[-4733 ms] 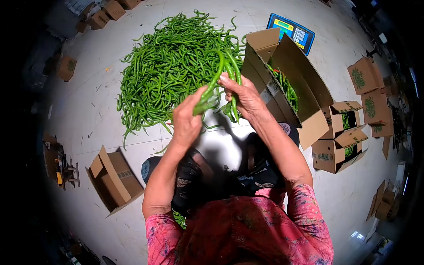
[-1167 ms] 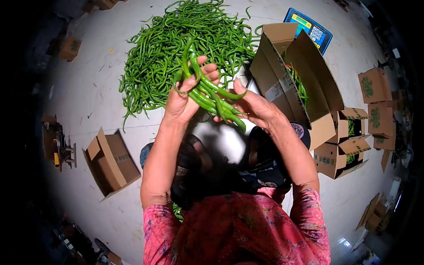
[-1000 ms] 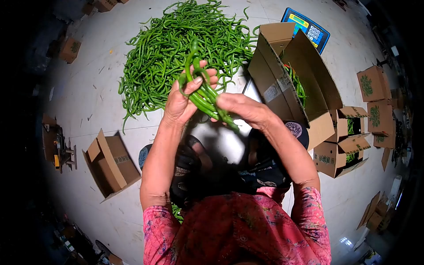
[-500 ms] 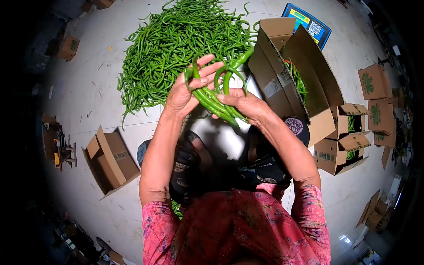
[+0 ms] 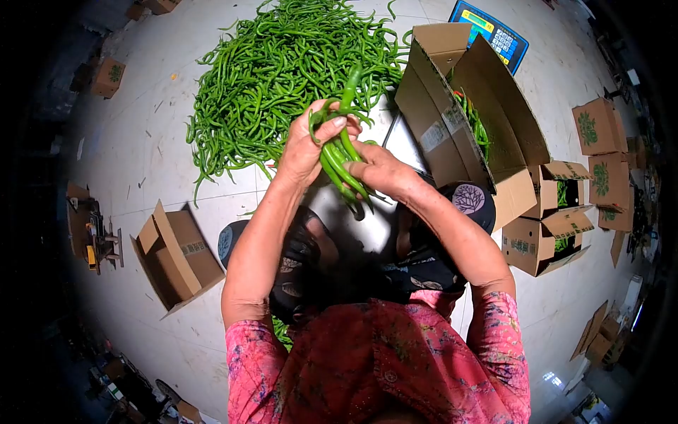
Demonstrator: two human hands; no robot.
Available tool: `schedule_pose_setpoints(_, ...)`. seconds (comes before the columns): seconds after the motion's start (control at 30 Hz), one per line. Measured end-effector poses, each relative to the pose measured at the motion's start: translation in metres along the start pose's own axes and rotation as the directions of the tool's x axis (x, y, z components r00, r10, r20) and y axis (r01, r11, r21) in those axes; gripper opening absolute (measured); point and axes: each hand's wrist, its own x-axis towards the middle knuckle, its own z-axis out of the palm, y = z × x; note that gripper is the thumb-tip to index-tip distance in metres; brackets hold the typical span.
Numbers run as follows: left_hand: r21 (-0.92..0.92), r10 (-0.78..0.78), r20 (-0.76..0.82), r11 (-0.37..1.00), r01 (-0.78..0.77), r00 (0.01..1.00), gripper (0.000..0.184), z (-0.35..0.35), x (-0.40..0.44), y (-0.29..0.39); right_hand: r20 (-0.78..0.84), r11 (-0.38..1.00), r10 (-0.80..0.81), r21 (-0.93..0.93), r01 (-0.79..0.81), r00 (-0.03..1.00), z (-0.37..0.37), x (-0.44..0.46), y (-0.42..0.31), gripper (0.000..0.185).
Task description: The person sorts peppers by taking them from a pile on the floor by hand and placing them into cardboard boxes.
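Observation:
A bunch of long green chili peppers (image 5: 337, 168) is held between my two hands in front of the big pile. My left hand (image 5: 305, 145) closes around the stem end of the bunch, its thumb pressed over the peppers. Lower on the bunch, at its right side, my right hand (image 5: 383, 169) grips the peppers with thumb and fingers. One thicker pepper points up above my left hand. Beyond the hands spreads a large pile of green chili peppers (image 5: 282, 78) on the floor.
Right of the pile stands an open cardboard box (image 5: 438, 120) with peppers inside, and behind it a blue scale display (image 5: 494, 35). Smaller boxes (image 5: 526, 244) with peppers are farther right. An open carton (image 5: 180, 254) lies on the floor (image 5: 162, 184) at left.
My left hand has closed from spread fingers around the peppers. The bunch is gathered tighter and stands more upright, and my right hand has shifted slightly left and down.

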Motion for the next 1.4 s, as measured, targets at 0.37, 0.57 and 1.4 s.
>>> schedule_pose_setpoints(0.37, -0.286, 0.032, 0.065, 0.958, -0.012, 0.997, 0.052, -0.017, 0.005, -0.001, 0.231, 0.812, -0.019, 0.571, -0.120, 0.973, -0.003, -0.010, -0.019, 0.039)
schedule_pose_setpoints(0.57, -0.221, 0.003, 0.114, 0.975, 0.022, 0.993, 0.061, -0.016, 0.006, 0.005, 0.121, 0.823, 0.063, 0.555, -0.120, 0.991, -0.008, -0.003, -0.007, 0.027)
schedule_pose_setpoints(1.4, -0.274, 0.059, -0.025, 0.960, -0.064, 0.998, 0.040, -0.009, 0.011, -0.006, 0.050, 0.888, 0.039, 0.456, -0.058, 0.998, -0.004, -0.005, -0.004, 0.034)
